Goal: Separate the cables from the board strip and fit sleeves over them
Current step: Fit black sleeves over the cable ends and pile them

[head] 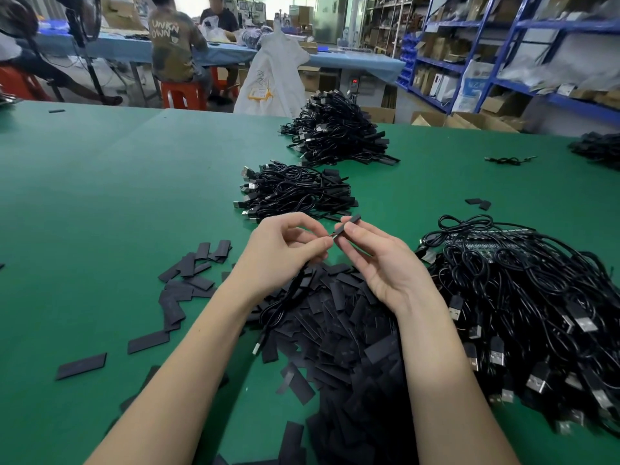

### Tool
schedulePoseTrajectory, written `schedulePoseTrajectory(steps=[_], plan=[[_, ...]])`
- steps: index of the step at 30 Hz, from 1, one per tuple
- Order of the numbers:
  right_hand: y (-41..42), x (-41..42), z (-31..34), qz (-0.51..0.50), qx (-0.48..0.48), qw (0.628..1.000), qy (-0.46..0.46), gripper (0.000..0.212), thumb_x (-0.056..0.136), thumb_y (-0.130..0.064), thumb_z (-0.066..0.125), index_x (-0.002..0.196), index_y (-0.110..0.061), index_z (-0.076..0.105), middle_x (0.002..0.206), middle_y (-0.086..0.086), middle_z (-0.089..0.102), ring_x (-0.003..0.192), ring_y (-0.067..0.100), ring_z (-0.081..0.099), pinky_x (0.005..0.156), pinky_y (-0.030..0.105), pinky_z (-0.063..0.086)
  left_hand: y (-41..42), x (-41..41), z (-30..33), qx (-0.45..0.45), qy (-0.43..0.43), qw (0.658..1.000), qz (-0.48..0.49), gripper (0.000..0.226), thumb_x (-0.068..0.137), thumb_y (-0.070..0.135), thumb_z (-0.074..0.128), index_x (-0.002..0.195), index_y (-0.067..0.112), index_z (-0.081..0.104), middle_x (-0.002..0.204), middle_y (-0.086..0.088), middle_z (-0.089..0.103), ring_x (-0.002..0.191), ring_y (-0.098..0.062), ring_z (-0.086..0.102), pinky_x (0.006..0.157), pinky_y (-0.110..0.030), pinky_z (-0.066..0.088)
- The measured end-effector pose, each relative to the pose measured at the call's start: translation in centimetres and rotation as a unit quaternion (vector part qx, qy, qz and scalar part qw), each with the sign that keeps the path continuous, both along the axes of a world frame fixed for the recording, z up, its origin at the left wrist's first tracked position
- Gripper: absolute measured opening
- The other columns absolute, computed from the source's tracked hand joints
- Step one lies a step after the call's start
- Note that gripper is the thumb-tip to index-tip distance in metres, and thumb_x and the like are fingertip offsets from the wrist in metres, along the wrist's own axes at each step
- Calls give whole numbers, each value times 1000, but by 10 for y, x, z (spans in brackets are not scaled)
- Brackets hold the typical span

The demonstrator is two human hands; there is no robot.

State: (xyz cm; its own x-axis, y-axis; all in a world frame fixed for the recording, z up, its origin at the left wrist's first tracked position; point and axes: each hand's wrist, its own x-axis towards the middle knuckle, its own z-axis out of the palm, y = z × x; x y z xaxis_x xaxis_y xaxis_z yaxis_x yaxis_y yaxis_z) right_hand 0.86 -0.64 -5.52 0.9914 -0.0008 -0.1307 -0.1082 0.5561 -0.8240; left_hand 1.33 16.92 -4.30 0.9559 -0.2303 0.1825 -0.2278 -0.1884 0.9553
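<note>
Here, left grip (285,246) pinches one cable (285,305), right grip (375,260) one sleeve (347,224).

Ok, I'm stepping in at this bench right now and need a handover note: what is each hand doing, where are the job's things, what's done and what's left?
Left hand: pinches the end of one cable, which trails down under the wrist.
Right hand: pinches a black sleeve, its mouth right at the cable tip; not yet slid on.
Loose sleeves: heaped under the hands.
Unsleeved cables: pile at right, some apparently on the board strip.
Done: two sleeved piles, near and far.
Left: finish this one, then the right pile.
</note>
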Motion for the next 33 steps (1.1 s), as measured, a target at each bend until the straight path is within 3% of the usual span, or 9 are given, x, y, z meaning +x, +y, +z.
schedulePoseTrajectory(steps=[5,9,16,29,33], plan=[[3,-2,3,14,11,1000,3,14,88,-2,71,101,1,74,99,13,77,95,16,75,77,18,58,-1,-1,1,12,-55,998,9,6,88,15,78,90,10,76,74,-3,76,67,-12,73,63,-14,51],[3,-2,3,1,18,1000,1,15,90,-2,69,104,2,72,96,10,76,93,13,74,78,19,58,4,2,1,12,-21,1000,-9,12,86,11,79,96,16,78,82,-1,77,76,-15,75,75,-21,57],[5,-2,3,0,22,1000,1,17,91,-2,69,107,3,72,98,10,76,94,13,74,78,19,58,3,3,0,4,-15,1000,21,9,85,10,80,91,15,75,79,-3,78,74,-21,76,79,-28,61],[9,-2,2,19,0,1000,-13,12,87,-3,72,99,-1,75,100,11,76,96,16,74,78,20,58,5,2,1,16,-52,998,25,8,84,11,81,89,15,77,79,-3,77,75,-16,75,76,-23,59],[9,-1,1,22,-12,1000,-16,17,76,-9,78,92,-4,79,102,14,76,97,18,74,78,21,58,6,2,0,8,-48,998,34,8,83,11,82,87,16,76,77,-3,77,74,-17,76,77,-23,60]])
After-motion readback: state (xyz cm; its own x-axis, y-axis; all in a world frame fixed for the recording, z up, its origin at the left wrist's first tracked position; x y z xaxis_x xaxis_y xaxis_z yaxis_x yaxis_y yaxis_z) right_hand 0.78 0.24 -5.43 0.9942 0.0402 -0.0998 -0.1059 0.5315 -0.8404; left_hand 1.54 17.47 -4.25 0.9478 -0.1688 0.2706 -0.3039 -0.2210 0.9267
